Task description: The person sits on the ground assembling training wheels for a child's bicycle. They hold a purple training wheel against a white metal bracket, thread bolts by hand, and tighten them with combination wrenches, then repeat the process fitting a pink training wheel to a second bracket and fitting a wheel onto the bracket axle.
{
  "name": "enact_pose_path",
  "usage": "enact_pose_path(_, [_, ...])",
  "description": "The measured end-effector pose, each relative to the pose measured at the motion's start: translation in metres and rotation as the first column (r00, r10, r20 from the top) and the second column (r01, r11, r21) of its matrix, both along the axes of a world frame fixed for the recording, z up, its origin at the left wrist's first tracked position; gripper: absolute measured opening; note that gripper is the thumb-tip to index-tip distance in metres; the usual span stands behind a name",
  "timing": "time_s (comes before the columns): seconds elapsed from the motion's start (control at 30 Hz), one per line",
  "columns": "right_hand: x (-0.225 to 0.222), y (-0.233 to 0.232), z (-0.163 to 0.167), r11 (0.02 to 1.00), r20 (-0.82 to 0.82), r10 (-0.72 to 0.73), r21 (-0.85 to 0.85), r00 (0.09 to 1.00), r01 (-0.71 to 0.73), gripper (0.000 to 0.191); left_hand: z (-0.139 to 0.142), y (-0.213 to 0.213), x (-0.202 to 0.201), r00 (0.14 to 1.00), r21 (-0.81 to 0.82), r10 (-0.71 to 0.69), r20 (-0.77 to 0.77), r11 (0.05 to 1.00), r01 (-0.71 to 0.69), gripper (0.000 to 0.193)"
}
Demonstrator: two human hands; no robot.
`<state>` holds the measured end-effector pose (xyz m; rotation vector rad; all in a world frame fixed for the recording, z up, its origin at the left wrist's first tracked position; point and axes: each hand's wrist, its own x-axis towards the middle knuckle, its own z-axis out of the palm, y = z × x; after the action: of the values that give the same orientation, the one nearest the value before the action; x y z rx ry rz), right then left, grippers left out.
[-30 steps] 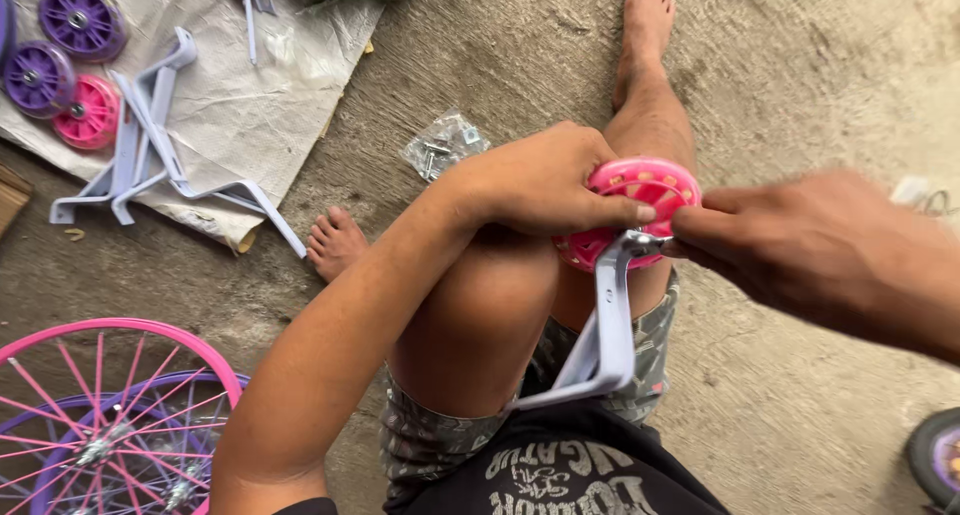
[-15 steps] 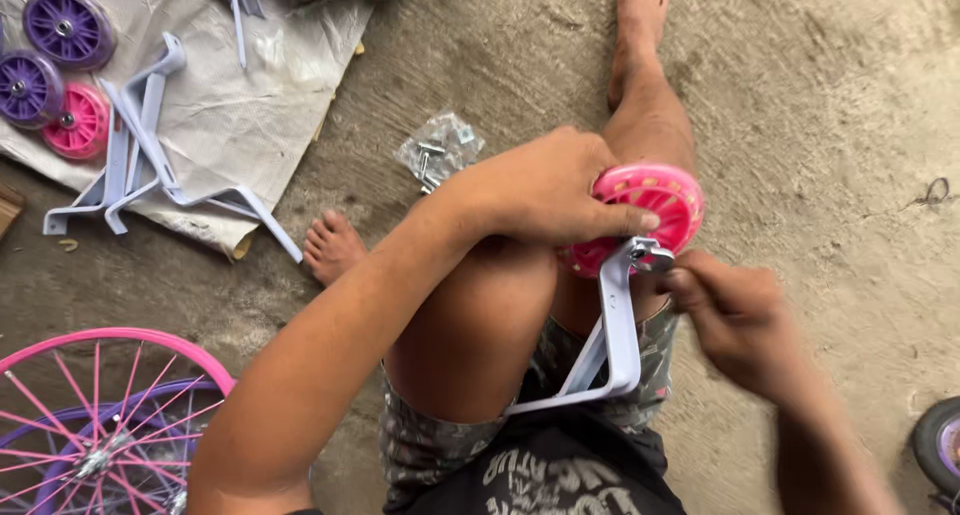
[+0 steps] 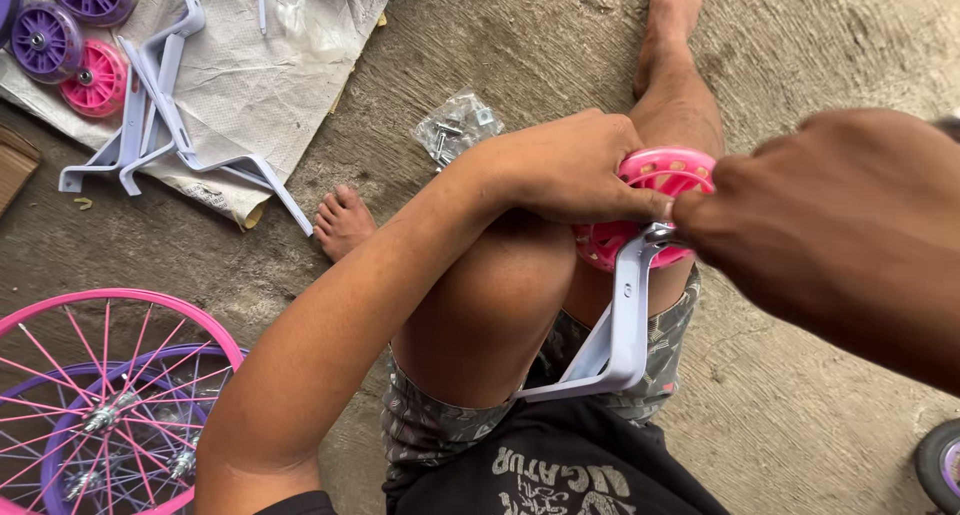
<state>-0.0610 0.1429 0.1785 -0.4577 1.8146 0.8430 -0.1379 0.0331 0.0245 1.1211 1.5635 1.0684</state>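
Head view, looking down on bare legs and a concrete floor. Left hand wrapped over a pink training wheel, fingers clenched around its rim and pressing it against the raised knee. Right hand close to the lens and partly blurred, fingertips pinched at the wheel's hub, right where the top of a lavender metal bracket meets it — cannot tell what, if anything, sits between those fingertips. Bracket running down from the wheel along the thigh, bending at the bottom toward the patterned shorts.

Just beyond the left wrist, on the floor, a small clear bag of bolts and nuts. Further left, a pale woven sack spread flat, carrying two more lavender brackets lying side by side, with two purple wheels and a second pink wheel clustered at the sack's upper-left edge. Bottom left corner — a pink-rimmed spoked bicycle wheel stacked over a purple-rimmed one, lying near the left elbow. Edge of a dark tyre showing at the bottom right. One bare foot tucked in beside the sack, the other leg stretched out toward the top of the frame.
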Motion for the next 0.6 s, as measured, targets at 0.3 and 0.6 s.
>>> enact_pose_path(0.3, [0.069, 0.074, -0.064, 0.394, -0.106, -0.729, -0.873, 0.676, 0.288, 0.030, -0.001, -0.005, -0.003, 0.999, 0.035, 0.042, 0.007, 0.998, -0.042, 0.048])
enact_pose_path(0.6, [0.184, 0.005, -0.151, -0.186, 0.189, -0.981, -0.981, -0.049, -0.061, 0.024, 0.006, 0.000, 0.010, 0.988, 0.052, 0.069, -0.140, 0.997, -0.062, 0.057])
